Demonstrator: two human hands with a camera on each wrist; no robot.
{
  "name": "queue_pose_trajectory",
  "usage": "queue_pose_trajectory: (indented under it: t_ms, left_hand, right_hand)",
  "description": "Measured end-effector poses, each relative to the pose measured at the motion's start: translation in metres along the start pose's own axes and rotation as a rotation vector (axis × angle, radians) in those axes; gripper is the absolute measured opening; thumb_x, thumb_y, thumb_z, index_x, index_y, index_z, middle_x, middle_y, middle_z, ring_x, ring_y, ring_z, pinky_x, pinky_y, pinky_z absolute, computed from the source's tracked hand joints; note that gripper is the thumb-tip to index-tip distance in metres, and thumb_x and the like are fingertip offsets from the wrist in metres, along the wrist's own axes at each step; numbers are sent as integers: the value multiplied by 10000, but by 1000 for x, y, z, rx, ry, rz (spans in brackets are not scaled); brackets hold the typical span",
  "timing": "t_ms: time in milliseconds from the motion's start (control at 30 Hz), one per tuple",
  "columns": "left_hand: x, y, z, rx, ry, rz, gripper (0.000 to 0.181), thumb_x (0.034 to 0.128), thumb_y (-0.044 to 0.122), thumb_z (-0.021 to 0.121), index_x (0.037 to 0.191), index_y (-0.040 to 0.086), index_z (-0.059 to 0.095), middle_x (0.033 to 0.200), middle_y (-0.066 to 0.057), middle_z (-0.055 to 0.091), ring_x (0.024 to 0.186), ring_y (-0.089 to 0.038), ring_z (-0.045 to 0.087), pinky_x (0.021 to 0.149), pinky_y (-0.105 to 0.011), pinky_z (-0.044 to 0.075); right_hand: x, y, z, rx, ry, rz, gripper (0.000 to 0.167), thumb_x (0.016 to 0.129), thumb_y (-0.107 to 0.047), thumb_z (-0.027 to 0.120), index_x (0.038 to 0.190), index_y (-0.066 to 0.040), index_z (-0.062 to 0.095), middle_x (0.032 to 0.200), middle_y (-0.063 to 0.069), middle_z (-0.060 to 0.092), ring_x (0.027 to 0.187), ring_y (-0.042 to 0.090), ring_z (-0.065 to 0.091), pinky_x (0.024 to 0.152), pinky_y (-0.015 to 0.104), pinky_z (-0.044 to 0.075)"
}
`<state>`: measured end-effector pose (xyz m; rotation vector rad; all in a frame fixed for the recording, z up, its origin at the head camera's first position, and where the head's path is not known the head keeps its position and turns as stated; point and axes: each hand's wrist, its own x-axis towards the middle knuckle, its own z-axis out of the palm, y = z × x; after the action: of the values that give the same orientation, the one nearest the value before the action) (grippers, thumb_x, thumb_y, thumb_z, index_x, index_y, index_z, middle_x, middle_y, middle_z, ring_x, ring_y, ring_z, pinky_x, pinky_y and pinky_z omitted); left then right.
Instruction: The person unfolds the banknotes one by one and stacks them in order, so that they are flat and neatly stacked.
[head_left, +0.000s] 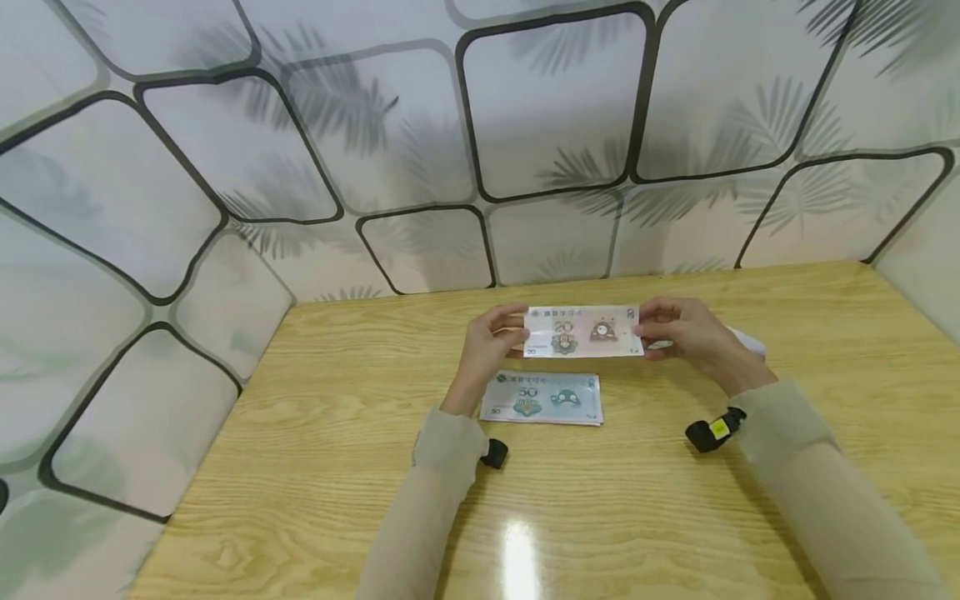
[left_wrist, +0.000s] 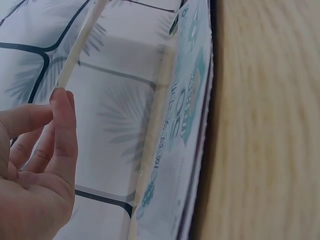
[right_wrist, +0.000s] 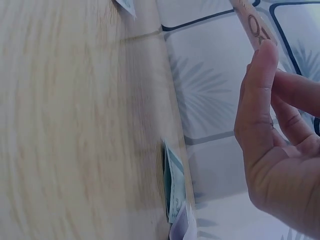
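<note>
A pinkish play banknote (head_left: 582, 332) marked 20 is held up flat, its printed face toward the head camera. My left hand (head_left: 489, 337) pinches its left end between thumb and fingers. At the other end, my right hand (head_left: 686, 335) grips the note the same way. Just below it on the table lies a small pile of banknotes (head_left: 542, 397), the top one teal and marked 50. In the left wrist view this pile (left_wrist: 175, 125) shows edge-on, with more than one layer. The left fingertips (left_wrist: 61, 97) press on the raised note's edge.
The wooden table (head_left: 337, 467) meets a patterned wall (head_left: 420, 167) at the back. Partly hidden behind my right hand is a whitish paper (head_left: 752, 342). In the right wrist view, a greenish note (right_wrist: 174, 185) and a pale purplish paper (right_wrist: 186, 225) stand slightly raised.
</note>
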<state>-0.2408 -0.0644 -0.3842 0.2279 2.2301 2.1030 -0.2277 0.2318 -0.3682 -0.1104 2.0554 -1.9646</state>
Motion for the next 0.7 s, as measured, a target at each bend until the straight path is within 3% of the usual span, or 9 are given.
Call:
queue_pose_trajectory:
  t_ms: [133, 333, 700]
  left_hand:
    - [-2, 0, -2, 3, 11, -6, 381, 930, -85, 655, 1299, 11, 661, 1060, -137, 690, 793, -124, 654, 737, -396, 624]
    - [-7, 1, -7, 4, -1, -4, 409, 942, -74, 643, 1344, -3, 625, 1077, -145, 685, 797, -131, 648, 794, -497, 608]
    - [-13, 0, -16, 16, -9, 2, 430, 934, -68, 656, 1355, 12, 624, 1054, -136, 690, 785, -126, 652, 666, -293, 607]
  right_hand:
    - [-1, 1, 3, 39, -18, -4, 178, 991, 42, 604, 958, -122, 662, 839, 4, 637, 733, 116, 620, 660, 284, 616]
    - [-3, 2, 7, 35, -33, -17, 152, 993, 49, 596, 983, -94, 647, 838, 9, 647, 730, 128, 630, 646, 290, 616]
    - [-8, 4, 13, 43, -66, -30, 149, 992, 47, 598, 999, -96, 640, 841, 12, 659, 747, 147, 647, 680, 328, 626]
